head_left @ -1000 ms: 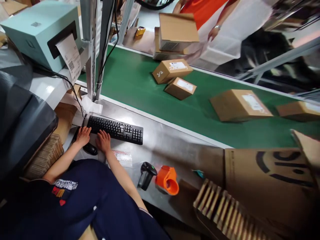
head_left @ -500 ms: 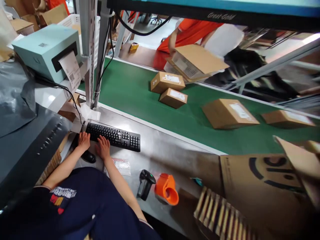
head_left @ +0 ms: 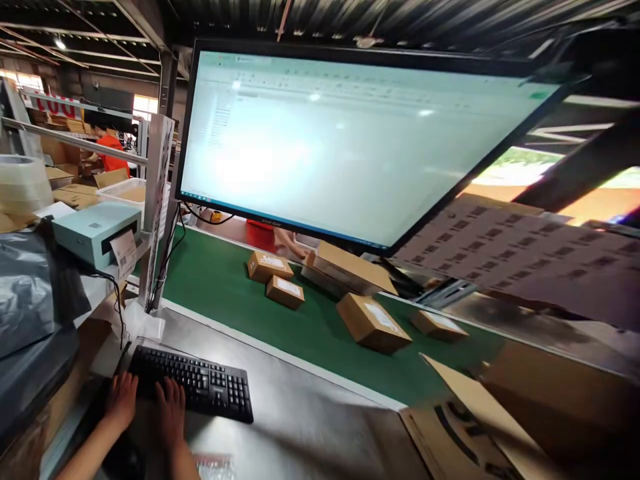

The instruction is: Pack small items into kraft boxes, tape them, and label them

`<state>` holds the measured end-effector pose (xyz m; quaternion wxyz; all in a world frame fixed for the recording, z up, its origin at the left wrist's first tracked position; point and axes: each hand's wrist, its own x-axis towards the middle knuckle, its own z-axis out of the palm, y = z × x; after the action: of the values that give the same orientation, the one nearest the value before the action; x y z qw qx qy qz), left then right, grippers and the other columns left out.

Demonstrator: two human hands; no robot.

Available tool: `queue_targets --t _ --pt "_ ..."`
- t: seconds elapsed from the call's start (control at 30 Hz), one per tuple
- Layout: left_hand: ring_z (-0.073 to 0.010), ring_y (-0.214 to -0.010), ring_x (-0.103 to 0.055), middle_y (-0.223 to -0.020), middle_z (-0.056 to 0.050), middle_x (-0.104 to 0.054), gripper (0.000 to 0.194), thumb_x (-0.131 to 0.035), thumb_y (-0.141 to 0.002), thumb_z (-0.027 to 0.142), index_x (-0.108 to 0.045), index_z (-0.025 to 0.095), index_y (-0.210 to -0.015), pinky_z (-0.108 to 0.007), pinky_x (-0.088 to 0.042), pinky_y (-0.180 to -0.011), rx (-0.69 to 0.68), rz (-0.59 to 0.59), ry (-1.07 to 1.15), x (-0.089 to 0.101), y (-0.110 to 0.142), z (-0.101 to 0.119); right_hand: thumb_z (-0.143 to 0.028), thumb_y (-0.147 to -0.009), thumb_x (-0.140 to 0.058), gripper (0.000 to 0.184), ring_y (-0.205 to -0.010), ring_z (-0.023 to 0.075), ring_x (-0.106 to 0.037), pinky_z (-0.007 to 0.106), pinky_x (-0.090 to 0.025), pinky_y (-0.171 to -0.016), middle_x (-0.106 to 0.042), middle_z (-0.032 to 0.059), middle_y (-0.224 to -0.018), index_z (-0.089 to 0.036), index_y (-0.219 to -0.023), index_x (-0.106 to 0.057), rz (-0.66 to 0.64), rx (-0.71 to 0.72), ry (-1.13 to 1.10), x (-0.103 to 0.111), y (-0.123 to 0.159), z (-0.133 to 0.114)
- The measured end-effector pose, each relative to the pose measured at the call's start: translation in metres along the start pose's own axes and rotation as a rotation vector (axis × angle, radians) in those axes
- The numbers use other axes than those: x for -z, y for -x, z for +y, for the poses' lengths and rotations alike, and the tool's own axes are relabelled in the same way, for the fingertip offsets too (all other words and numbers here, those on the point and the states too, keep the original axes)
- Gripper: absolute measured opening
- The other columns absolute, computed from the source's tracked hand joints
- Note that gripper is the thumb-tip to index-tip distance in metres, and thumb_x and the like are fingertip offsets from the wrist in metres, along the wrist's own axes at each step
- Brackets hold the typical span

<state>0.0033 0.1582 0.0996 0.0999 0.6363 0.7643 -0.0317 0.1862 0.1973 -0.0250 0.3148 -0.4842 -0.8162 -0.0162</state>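
1. The large carton (head_left: 335, 275) has shifted right, past two small boxes (head_left: 285, 293) on the green conveyor (head_left: 200, 277).
2. Left hand (head_left: 121, 402): fingers close together, at the keyboard's (head_left: 200, 385) left end.
3. Right hand (head_left: 171, 411): fingers slightly spread, at its front edge (bright monitor (head_left: 320, 147) above).

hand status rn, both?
Left hand: open, at the left end of the keyboard, nothing visibly held.
Right hand: open, fingers at the keyboard's near edge, nothing visibly held.
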Motion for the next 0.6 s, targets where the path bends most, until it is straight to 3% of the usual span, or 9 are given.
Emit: queue_targets --t 0.17,0.3,0.47,0.6 --pt "-0.0304 -0.161 -0.042 -0.166 -0.019 -0.053 0.075 -0.035 -0.089 -0.007 -0.056 0.013 -0.158 -0.053 -0.027 -0.136 0.005 -0.058 0.02 -0.002 0.0 0.002 -0.031 -0.094 -0.071 0.026 -0.128 0.0342 -0.07 0.058 -0.053 -0.112 -0.078 0.0113 -0.136 -0.031 -0.118 -0.08 0.085 0.025 0.016 -0.019 -0.008 0.007" --pt "-0.0297 -0.163 -0.039 -0.168 -0.019 -0.051 0.077 -0.029 -0.09 -0.009 -0.053 0.013 -0.16 -0.054 -0.025 -0.136 0.033 -0.089 0.029 0.004 0.002 0.006 -0.034 -0.096 -0.07 0.031 -0.127 0.0351 -0.07 0.058 -0.053 -0.111 -0.076 0.0121 -0.139 -0.03 -0.126 -0.078 0.068 0.053 0.007 -0.024 -0.014 0.011" --pt "-0.0287 -0.163 -0.038 -0.169 -0.017 -0.05 0.077 -0.032 -0.089 -0.005 -0.051 0.014 -0.161 -0.053 -0.024 -0.136 0.039 -0.11 0.046 0.011 0.003 0.008 -0.033 -0.097 -0.068 0.03 -0.124 0.0343 -0.071 0.056 -0.053 -0.107 -0.078 0.0106 -0.137 -0.035 -0.125 -0.079 0.175 0.054 0.027 -0.024 -0.013 0.009" --pt "-0.031 -0.162 -0.04 -0.167 -0.016 -0.053 0.079 -0.036 -0.087 -0.001 -0.049 0.014 -0.163 -0.054 -0.024 -0.135 0.031 -0.089 0.054 0.011 0.002 0.008 -0.035 -0.096 -0.07 0.03 -0.128 0.0341 -0.068 0.057 -0.049 -0.112 -0.075 0.0098 -0.141 -0.037 -0.124 -0.079 0.111 0.057 0.012 -0.02 -0.015 0.003"
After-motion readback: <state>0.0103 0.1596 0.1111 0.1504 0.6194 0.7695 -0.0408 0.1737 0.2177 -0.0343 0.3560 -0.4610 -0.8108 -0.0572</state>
